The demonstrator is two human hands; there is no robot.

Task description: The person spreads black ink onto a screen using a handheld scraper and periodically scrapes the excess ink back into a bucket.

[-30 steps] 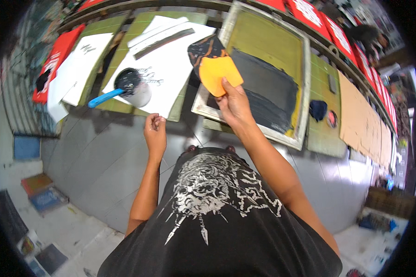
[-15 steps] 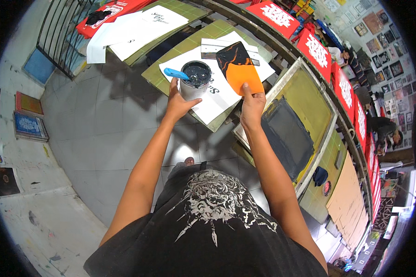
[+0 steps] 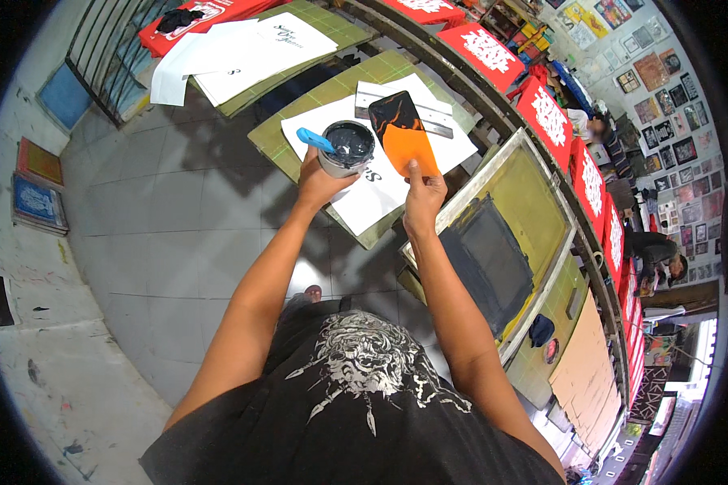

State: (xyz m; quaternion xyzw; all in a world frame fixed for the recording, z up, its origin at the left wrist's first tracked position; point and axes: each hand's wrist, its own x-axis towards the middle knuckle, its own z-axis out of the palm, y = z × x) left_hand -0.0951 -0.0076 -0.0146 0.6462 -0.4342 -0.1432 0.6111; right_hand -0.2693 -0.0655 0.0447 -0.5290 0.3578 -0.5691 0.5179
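- Left grip [image 3: 322, 184] was closed around the cup [image 3: 337, 167], with the thumb across its near side; the far fingers were hidden.
- Right grip [image 3: 424, 198] held the scraper [image 3: 410, 153] by its lower end, thumb on the orange face.
- The cup was over the near left part of the sheet [image 3: 380, 202]; whether it touched the sheet could not be told.
- Dark paint [image 3: 352, 139] filled much of the cup, and a blue handle [image 3: 314, 140] stuck out over the rim, tilted to the left.
- The scraper was just right of the cup, apart from it, its upper end coated black with orange streaks.
- Beyond the scraper, a pale bar [image 3: 372, 91] lay on the sheet, partly covered from view.
- The sheet lay on a green bench [image 3: 275, 147].
- To the right stood a framed screen [image 3: 542, 198] with a dark patch, well apart from the cup.
- Past it were a dark cloth [image 3: 542, 330] and cardboard [image 3: 584, 372].
- Red shirts [image 3: 481, 55] with white print lined the far side.
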